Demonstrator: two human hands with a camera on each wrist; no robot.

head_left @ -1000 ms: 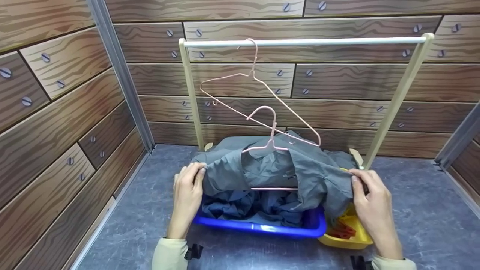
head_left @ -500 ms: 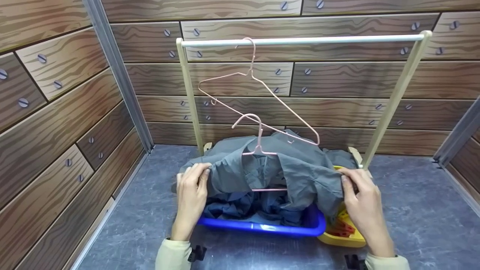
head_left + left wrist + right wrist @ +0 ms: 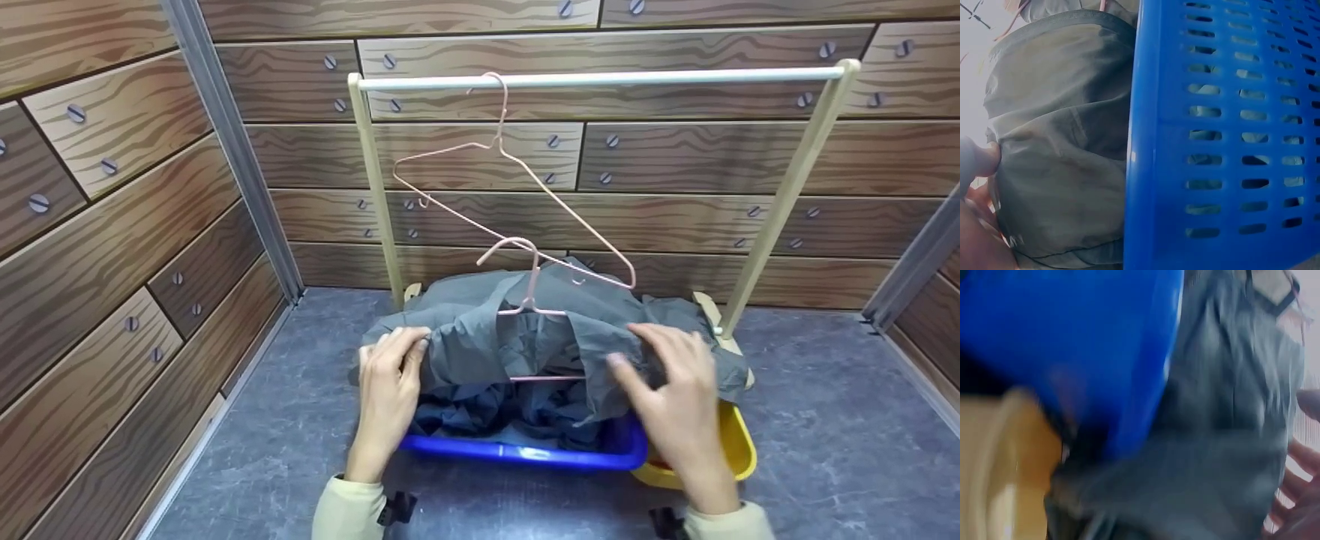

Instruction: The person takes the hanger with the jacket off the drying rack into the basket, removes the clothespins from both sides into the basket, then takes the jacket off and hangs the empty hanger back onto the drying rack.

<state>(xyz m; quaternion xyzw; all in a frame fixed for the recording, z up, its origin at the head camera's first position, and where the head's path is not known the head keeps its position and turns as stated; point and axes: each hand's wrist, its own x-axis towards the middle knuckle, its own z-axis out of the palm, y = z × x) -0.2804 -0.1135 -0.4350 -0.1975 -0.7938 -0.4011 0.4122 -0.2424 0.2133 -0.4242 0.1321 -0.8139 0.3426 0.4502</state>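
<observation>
A grey shirt [image 3: 465,349] drapes over the blue basket [image 3: 525,453], with a pink hanger [image 3: 531,289] inside its neck opening, hook upward. My left hand [image 3: 388,386] pinches the shirt's left shoulder between thumb and fingers. In the left wrist view the thumb [image 3: 988,157] presses on the grey cloth. Over the shirt's right side, my right hand [image 3: 679,405] has its thumb and fingers spread apart, blurred by motion. The right wrist view shows the fingers [image 3: 1303,461] beside the cloth, not closed round it. Dark blue cloth [image 3: 480,409] lies in the basket.
Behind stands a rack with a white bar [image 3: 675,76] and wooden legs. A second pink hanger [image 3: 570,211] hangs from the bar. A yellow bin [image 3: 742,446] sits right of the basket, partly behind my right hand. Plank-patterned walls [image 3: 480,161] enclose the table.
My right hand has let go of the shirt's right shoulder and moved left. That shoulder now hangs over the rack side. My left hand keeps its pinch, shifted slightly right; the hanger sits lower.
</observation>
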